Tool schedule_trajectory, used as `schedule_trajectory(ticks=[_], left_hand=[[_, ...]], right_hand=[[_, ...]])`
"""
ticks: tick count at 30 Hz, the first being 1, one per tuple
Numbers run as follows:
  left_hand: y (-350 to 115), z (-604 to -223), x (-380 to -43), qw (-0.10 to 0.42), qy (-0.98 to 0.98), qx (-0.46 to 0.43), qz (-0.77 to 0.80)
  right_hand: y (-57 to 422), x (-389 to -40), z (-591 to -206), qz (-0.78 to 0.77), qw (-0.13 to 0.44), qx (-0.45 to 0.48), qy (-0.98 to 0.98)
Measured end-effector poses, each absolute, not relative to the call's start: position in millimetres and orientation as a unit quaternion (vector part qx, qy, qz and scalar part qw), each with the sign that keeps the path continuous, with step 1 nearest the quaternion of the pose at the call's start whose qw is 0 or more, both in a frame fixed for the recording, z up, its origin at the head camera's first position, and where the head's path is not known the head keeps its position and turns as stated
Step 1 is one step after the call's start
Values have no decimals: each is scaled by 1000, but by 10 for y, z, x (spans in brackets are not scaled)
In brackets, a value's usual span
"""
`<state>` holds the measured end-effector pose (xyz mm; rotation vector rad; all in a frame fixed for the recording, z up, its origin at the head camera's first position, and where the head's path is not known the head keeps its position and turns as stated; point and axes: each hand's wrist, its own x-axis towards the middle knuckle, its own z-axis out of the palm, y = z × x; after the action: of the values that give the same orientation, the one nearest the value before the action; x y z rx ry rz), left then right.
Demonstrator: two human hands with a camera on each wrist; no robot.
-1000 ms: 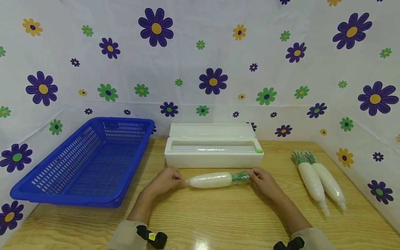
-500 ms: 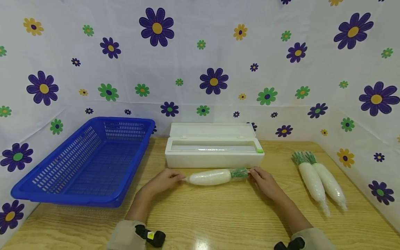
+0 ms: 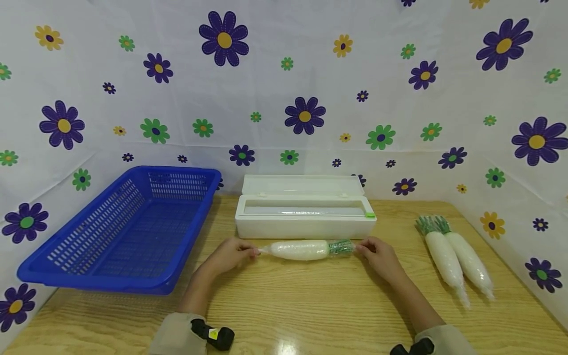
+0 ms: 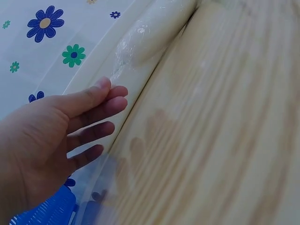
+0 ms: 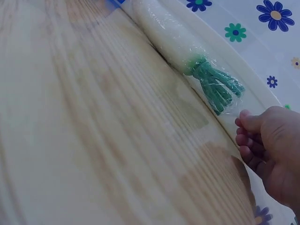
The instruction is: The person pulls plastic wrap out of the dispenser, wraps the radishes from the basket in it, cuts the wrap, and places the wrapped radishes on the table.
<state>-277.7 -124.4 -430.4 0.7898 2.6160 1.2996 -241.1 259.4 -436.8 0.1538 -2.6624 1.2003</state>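
A white radish (image 3: 301, 250) with cut green stems, wrapped in clear plastic film, is held level between both hands in front of the white box. My left hand (image 3: 233, 255) pinches the film's twisted end at the root tip, thumb against forefinger. In the left wrist view, the other fingers of the left hand (image 4: 61, 126) are loosely spread. On the stem side, my right hand (image 3: 378, 256) pinches the other film end just past the green stems (image 5: 218, 86). The right wrist view shows the remaining fingers of the right hand (image 5: 272, 145) curled in.
Behind the radish stands a white film dispenser box (image 3: 305, 228), its lid raised and a film roll inside. A blue plastic basket (image 3: 186, 246) sits at the left. Two more wrapped radishes (image 3: 445, 259) lie at the right of the wooden table (image 3: 310, 310).
The radish has turned slightly about its long axis and risen a little at the root end, now lying straighter. The left hand has shifted slightly left; both hands keep their pinch on the film ends.
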Motion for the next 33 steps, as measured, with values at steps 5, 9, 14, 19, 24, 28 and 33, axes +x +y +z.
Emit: schedule_trajectory(ticks=[5, 9, 14, 19, 24, 28, 33], left_hand=[[-1217, -4293, -2779, 19, 877, 262, 403], [-1199, -4307, -2797, 15, 876, 259, 405], [-1186, -4318, -2780, 29, 872, 250, 420], [-1172, -4325, -2766, 46, 861, 237, 448], [-1159, -4335, -2756, 38, 856, 222, 465], [-1127, -4330, -2754, 31, 857, 221, 465], [-1091, -4326, -2764, 38, 864, 219, 452]], right_hand=[[2594, -2413, -4366, 382, 142, 56, -911], [2587, -2406, -4356, 401, 133, 53, -905], [2586, -2399, -4383, 436, 128, 79, -887], [2589, -2417, -4413, 445, 132, 132, -876], [2572, -2412, -4408, 475, 98, 104, -868], [2564, -2410, -4390, 489, 74, 96, -864], [2566, -2413, -4388, 467, 75, 111, -874]])
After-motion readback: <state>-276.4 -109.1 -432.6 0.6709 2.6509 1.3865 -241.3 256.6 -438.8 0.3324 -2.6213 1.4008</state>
